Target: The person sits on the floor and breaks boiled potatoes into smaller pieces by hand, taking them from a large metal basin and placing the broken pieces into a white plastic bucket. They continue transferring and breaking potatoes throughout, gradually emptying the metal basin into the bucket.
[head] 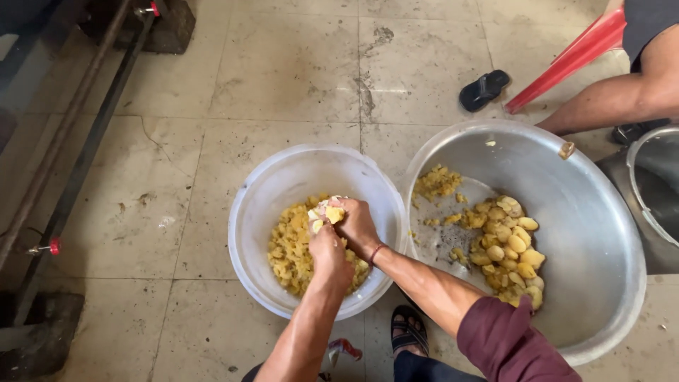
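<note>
Both my hands are over a white plastic tub (254, 198) on the floor, pressed together around one boiled potato (327, 212) that is breaking into yellow pieces. My left hand (327, 247) grips it from below and the near side. My right hand (357, 225), with a red thread at the wrist, closes on it from the right. A heap of crumbled yellow potato (288, 251) lies in the tub under my hands. To the right, a large metal pan (587, 205) holds whole peeled potatoes (511, 247) and a few crumbs.
Another person's arm (608, 102) and a red plastic chair leg (566, 60) are at the top right, beside a black sandal (484, 88). A steel pot (654, 187) stands at the right edge. My sandalled foot (409, 331) is below the tub. Metal frame bars (78, 134) run along the left.
</note>
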